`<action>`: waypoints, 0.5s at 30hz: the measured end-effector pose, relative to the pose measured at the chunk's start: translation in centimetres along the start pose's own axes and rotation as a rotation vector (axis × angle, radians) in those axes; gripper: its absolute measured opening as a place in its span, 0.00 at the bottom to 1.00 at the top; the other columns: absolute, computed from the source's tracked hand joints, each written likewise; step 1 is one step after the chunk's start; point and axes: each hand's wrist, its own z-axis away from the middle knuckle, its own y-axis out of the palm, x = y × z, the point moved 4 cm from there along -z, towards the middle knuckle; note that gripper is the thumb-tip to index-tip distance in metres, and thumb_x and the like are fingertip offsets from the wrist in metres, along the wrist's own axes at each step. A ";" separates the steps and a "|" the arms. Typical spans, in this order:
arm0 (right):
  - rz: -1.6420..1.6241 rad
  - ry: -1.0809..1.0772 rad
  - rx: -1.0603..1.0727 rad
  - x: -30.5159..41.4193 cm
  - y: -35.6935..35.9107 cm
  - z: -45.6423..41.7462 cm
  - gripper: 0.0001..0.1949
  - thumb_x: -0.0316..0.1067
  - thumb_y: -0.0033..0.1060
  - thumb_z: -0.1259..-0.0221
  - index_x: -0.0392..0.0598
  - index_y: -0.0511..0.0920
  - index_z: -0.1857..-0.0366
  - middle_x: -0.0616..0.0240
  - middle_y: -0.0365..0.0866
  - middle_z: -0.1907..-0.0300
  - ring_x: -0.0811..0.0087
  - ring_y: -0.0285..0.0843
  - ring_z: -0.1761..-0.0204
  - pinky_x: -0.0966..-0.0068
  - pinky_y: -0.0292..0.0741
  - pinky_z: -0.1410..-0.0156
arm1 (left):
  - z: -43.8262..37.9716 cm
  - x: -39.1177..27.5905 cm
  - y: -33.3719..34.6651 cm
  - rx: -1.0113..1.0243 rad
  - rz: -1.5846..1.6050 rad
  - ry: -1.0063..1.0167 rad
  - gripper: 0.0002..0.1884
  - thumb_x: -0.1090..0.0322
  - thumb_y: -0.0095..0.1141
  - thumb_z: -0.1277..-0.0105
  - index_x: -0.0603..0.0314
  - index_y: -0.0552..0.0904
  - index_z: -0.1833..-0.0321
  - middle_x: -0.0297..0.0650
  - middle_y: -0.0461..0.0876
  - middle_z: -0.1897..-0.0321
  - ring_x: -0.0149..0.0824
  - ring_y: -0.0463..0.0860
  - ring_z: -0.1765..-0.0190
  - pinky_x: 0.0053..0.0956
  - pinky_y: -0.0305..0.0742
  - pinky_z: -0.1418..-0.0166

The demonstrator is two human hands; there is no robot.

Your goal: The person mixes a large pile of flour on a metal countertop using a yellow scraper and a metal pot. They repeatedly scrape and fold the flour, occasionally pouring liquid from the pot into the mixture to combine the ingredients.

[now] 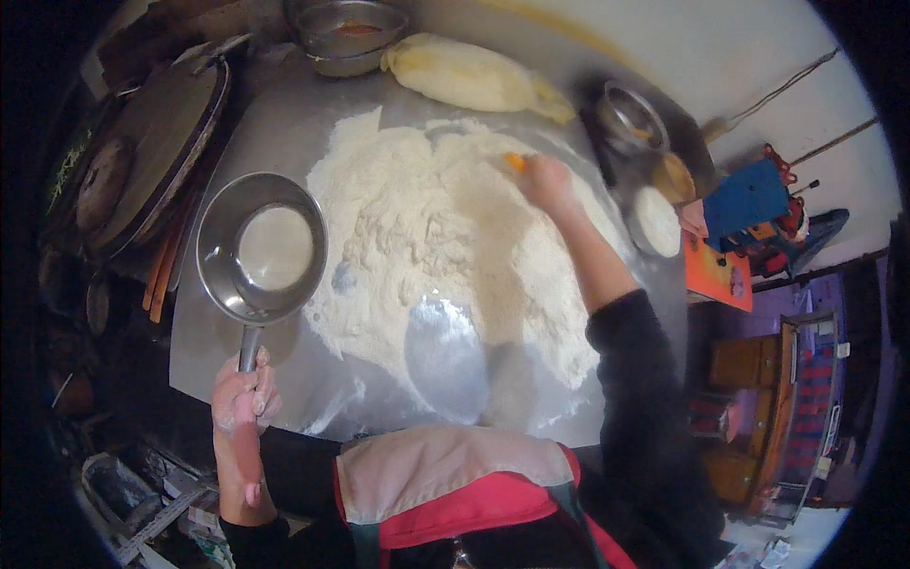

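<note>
My left hand (245,398), dusted with flour, grips the handle of a metal saucepan (213,249). The pan is held above the left part of a metal worktop (213,355). A pale round patch shows in its bottom; whether that is liquid or bare metal I cannot tell. Before me a wide bed of flour (398,213) covers the worktop, with rough clumps (444,242) near its middle. My right hand (547,183) is closed around a small orange tool (515,162), mostly hidden by the fingers, at the far right part of the flour.
At the back stand a metal bowl (341,60) and a pale yellow, filled bag (469,75). To the right are a metal basin (633,117) and a round white container (655,222). A large round lid (160,156) leans at the left. My apron (455,462) hangs at the front edge.
</note>
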 end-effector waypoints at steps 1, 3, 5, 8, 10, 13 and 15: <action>0.004 0.005 0.012 -0.9 1.1 -0.8 0.08 0.32 0.46 0.57 0.46 0.75 0.71 0.56 0.76 0.71 0.59 0.74 0.66 0.66 0.71 0.63 | -0.1 0.0 0.1 -0.031 -0.018 0.000 0.11 0.71 0.43 0.50 0.65 0.64 0.63 0.38 0.64 0.90 0.27 0.59 0.91 0.19 0.53 0.86; 0.000 0.022 0.024 -2.4 4.0 -2.4 0.09 0.34 0.47 0.56 0.45 0.75 0.72 0.56 0.76 0.71 0.59 0.74 0.65 0.66 0.71 0.62 | -0.7 -0.2 0.8 -0.089 -0.056 0.002 0.12 0.71 0.44 0.51 0.65 0.64 0.63 0.38 0.64 0.90 0.27 0.59 0.91 0.20 0.53 0.86; -0.024 0.056 0.025 -3.7 7.0 -3.6 0.09 0.36 0.49 0.56 0.45 0.75 0.72 0.56 0.76 0.70 0.59 0.74 0.64 0.67 0.71 0.61 | -1.6 -0.8 1.8 -0.116 -0.058 -0.014 0.12 0.71 0.44 0.51 0.65 0.64 0.63 0.38 0.64 0.90 0.27 0.60 0.91 0.20 0.54 0.85; -0.100 0.126 0.127 -1.4 7.9 -3.8 0.12 0.40 0.52 0.57 0.43 0.76 0.71 0.55 0.76 0.67 0.60 0.74 0.62 0.68 0.71 0.59 | -2.2 -0.8 1.9 -0.195 -0.069 -0.033 0.13 0.70 0.45 0.52 0.64 0.64 0.63 0.38 0.64 0.90 0.28 0.61 0.90 0.21 0.54 0.85; -0.132 0.137 0.228 -1.4 8.7 -3.4 0.15 0.45 0.53 0.56 0.44 0.75 0.70 0.55 0.75 0.66 0.59 0.72 0.60 0.67 0.69 0.57 | -2.2 -0.3 1.8 -0.189 -0.064 -0.068 0.13 0.70 0.45 0.52 0.63 0.64 0.63 0.37 0.64 0.90 0.28 0.61 0.89 0.21 0.54 0.84; -0.141 0.050 0.291 -0.7 8.4 -2.1 0.20 0.51 0.52 0.57 0.44 0.75 0.69 0.55 0.75 0.65 0.58 0.72 0.60 0.66 0.68 0.56 | -2.5 0.3 1.3 -0.123 -0.028 -0.097 0.12 0.69 0.45 0.51 0.63 0.64 0.63 0.37 0.64 0.90 0.28 0.60 0.89 0.22 0.54 0.85; -0.141 0.036 0.313 -0.1 7.9 -1.0 0.19 0.49 0.51 0.57 0.43 0.76 0.69 0.55 0.76 0.66 0.58 0.73 0.61 0.67 0.69 0.56 | -2.6 0.5 1.4 -0.114 -0.013 -0.086 0.12 0.69 0.44 0.51 0.64 0.64 0.63 0.37 0.64 0.90 0.28 0.59 0.90 0.22 0.54 0.85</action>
